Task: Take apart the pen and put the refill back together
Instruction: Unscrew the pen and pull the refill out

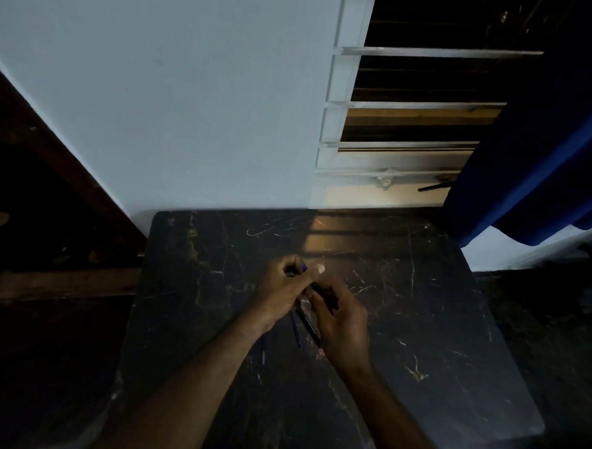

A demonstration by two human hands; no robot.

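Observation:
Both hands meet over the middle of a dark marble table (pixel 403 315). My left hand (pixel 280 292) is curled around the blue end of a pen (pixel 303 268), thumb stretched to the right. My right hand (pixel 342 323) grips a dark pen barrel (pixel 311 330) that slants down and toward me. A thin blue piece (pixel 296 330) lies alongside the barrel below the hands; whether it is the refill or a second pen, I cannot tell. The fingers hide where the parts join.
The table backs onto a pale wall (pixel 191 98). A louvred window (pixel 414 103) is at the back right, with a blue curtain (pixel 548 151) hanging beside it. Dark wooden furniture (pixel 48 211) stands left of the table. The light is dim.

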